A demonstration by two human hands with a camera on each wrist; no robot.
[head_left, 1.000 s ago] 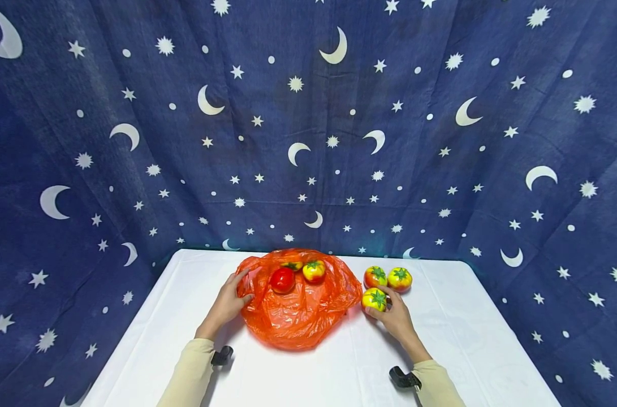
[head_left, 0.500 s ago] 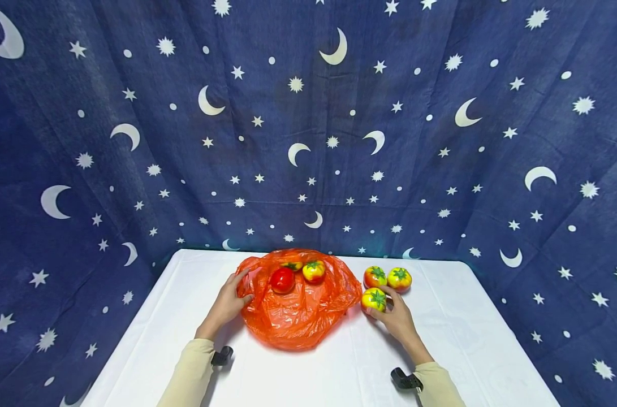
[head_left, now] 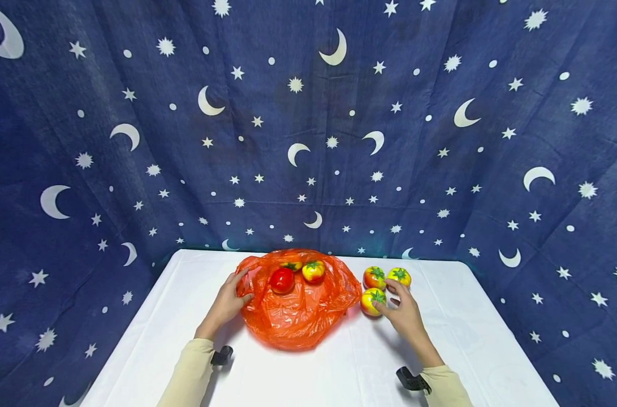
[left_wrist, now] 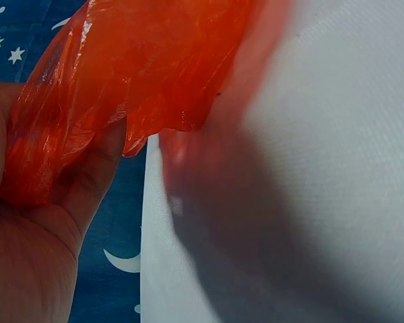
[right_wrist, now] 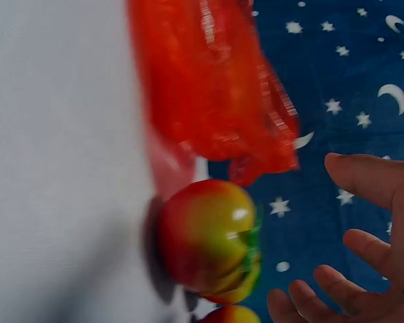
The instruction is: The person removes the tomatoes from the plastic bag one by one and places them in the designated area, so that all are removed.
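A thin orange-red plastic bag lies spread on the table, its rim pinched between my left hand's thumb and fingers. Inside sit a shiny red tomato, a yellow-red tomato with green leaves, and a yellow-green item partly hidden. Three yellow-red tomatoes stand right of the bag: a near one, a back one and a far right one. Beside the near tomato, my right hand has its fingers spread, holding nothing; the right wrist view shows a gap between them.
A white cloth covers the table. Behind and at both sides hangs a dark blue curtain with moons and stars. Each wrist wears a black camera mount, such as the right one.
My right hand has let go of the near tomato and drawn back slightly to the right. The tomato stays beside the bag, and the left hand has not moved.
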